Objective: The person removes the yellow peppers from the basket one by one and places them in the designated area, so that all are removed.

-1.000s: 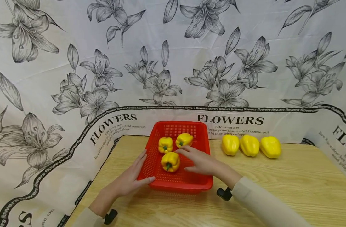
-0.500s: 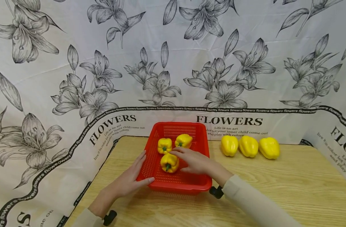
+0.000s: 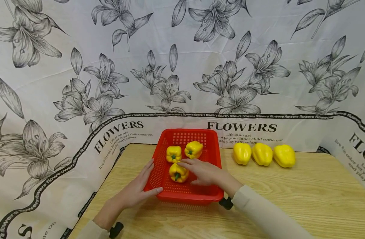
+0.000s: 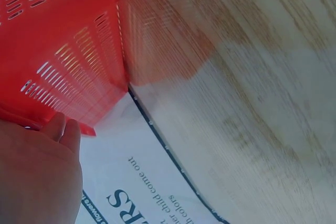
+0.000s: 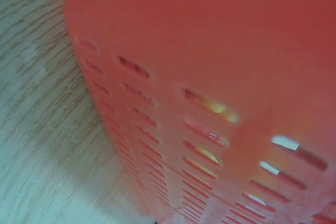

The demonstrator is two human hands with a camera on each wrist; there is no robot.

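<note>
A red slotted plastic basket (image 3: 197, 196) stands on the table with three yellow bell peppers inside. My left hand (image 3: 134, 191) holds its near left corner, fingers along the left rim and thumb over the front rim. In the left wrist view, that hand's fingers (image 4: 68, 132) are at the rim. My right hand (image 3: 203, 171) reaches into the basket, its fingers over the top of the nearest bell pepper (image 3: 177, 173) and its thumb low beside it. Behind lie another bell pepper (image 3: 173, 154) and a third bell pepper (image 3: 194, 149). The basket's wall hides the right hand in the right wrist view.
Three more yellow peppers stand in a row to the basket's right: a left one (image 3: 242, 153), a middle one (image 3: 262, 154) and a right one (image 3: 284, 156). The wooden table (image 3: 290, 196) meets a flower-printed cloth (image 3: 167, 39) at the back.
My right hand has moved left inside the basket, its fingers coming over the nearest bell pepper. The left hand keeps its place on the corner, and the peppers stay where they were.
</note>
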